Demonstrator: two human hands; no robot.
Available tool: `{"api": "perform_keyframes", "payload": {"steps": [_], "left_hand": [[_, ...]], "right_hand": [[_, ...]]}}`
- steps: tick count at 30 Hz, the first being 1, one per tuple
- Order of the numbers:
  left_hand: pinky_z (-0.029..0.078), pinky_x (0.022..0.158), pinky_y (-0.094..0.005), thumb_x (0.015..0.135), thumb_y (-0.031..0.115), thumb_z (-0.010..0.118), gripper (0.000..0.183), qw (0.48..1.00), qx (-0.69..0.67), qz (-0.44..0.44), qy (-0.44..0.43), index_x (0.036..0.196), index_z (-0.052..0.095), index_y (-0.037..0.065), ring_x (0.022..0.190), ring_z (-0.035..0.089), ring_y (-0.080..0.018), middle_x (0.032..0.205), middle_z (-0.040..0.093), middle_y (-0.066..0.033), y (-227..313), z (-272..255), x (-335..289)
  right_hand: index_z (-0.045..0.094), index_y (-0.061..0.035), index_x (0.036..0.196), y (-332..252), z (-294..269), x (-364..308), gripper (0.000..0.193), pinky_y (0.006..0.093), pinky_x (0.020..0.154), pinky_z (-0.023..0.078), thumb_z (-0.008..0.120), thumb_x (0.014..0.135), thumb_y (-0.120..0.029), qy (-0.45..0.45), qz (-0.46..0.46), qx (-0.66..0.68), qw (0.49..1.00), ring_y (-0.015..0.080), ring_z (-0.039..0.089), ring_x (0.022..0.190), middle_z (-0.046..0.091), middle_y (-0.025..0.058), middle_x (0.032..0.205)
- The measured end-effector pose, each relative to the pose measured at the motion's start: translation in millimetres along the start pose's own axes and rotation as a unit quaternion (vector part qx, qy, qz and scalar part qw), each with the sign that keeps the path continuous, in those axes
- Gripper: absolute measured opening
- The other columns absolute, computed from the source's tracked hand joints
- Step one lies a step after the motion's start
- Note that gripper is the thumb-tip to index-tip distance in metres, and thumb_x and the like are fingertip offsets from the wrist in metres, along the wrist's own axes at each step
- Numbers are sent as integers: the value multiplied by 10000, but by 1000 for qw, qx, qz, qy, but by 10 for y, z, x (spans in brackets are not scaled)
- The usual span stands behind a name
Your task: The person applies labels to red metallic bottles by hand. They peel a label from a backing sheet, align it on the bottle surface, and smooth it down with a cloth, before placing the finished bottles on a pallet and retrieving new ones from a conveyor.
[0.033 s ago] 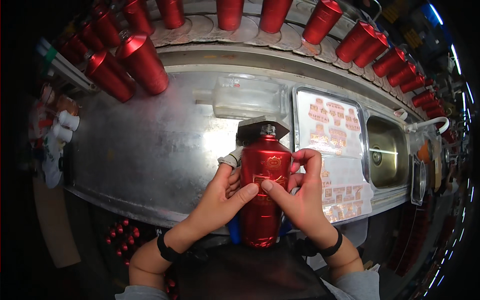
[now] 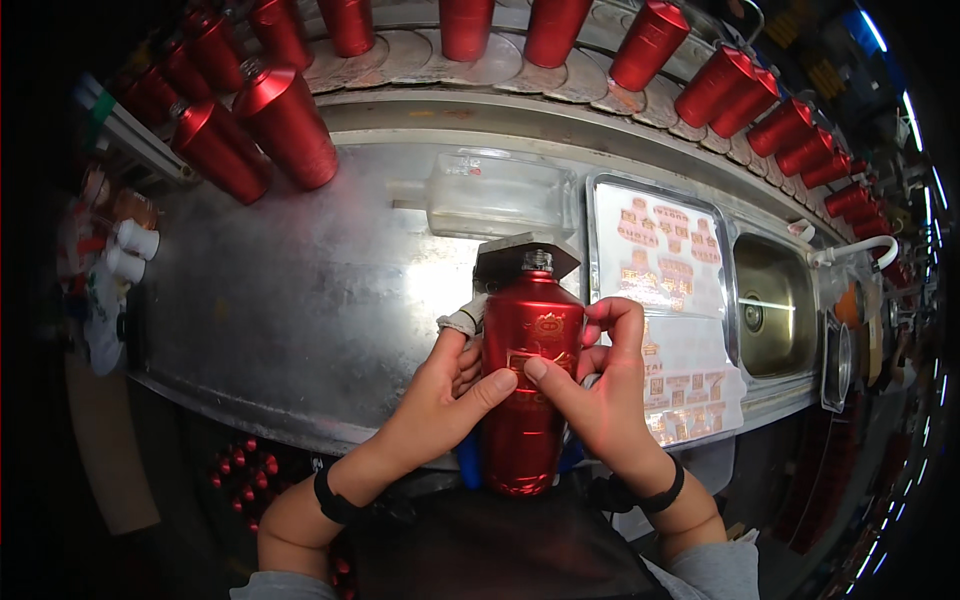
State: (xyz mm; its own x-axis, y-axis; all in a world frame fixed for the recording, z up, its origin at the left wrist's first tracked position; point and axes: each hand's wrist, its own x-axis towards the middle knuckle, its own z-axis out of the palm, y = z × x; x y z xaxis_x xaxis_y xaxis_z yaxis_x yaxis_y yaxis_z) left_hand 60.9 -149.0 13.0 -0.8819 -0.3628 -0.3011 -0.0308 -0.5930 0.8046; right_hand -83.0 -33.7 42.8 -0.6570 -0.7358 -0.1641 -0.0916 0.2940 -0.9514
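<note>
A red metallic bottle [image 2: 532,430] with gold decals stands between my hands at the counter's near edge, its bare threaded neck leaning away from me. My left hand [image 2: 440,395] grips its left side, thumb pressed on the front and the other fingers curled; a pale wrap covers one fingertip. With its thumb on the gold print beside the left thumb, my right hand [image 2: 605,395] holds the opposite side, fingers bent around the edge. Behind the neck sits a dark flat-topped block [image 2: 500,262]. Something blue shows partly under the bottle.
A clear rectangular glass bottle [image 2: 500,195] lies beyond the block. To the right, a metal tray [image 2: 592,215] bears decal sheets [image 2: 665,340], beside a sink [image 2: 775,345] with a white faucet [image 2: 870,245]. Red bottles [image 2: 285,125] stand at left; several more ride a curved plate conveyor [image 2: 510,75].
The red bottles on the conveyor have shifted slightly to the right. My hands and the held bottle are nearly unchanged.
</note>
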Motion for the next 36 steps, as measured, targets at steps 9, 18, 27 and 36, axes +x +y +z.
{"api": "perform_keyframes", "payload": {"steps": [9,18,27,36], "left_hand": [[375,1064,-321,949,169,636,736,999,-5,22,26,1508,180,21,1311,436,-198,1436,414,-184,41,-12,75],[406,1042,-317,982,199,588,673,997,-3,53,57,1485,198,-19,1253,489,-198,1398,453,-197,-16,54,93],[402,1046,-323,996,227,564,647,997,-7,63,51,1480,219,-30,1269,481,-209,1410,449,-193,-104,4,54],[395,1053,-322,998,207,559,631,997,34,63,40,1476,219,-27,1282,469,-204,1398,459,-182,-71,2,46]], "right_hand": [[365,-20,1168,-32,34,-8,620,215,518,403,807,771,-195,15,18,34,999,47,460,585,447,49,905],[364,-22,1147,-126,87,26,599,212,506,364,797,777,-208,30,20,-59,998,39,412,583,430,35,889],[354,-6,1187,-31,35,9,659,208,502,376,807,763,-228,13,13,21,1000,39,433,572,451,55,915],[349,-7,1197,-60,73,4,685,225,515,402,816,755,-245,18,9,-62,998,57,470,581,465,63,927]]}}
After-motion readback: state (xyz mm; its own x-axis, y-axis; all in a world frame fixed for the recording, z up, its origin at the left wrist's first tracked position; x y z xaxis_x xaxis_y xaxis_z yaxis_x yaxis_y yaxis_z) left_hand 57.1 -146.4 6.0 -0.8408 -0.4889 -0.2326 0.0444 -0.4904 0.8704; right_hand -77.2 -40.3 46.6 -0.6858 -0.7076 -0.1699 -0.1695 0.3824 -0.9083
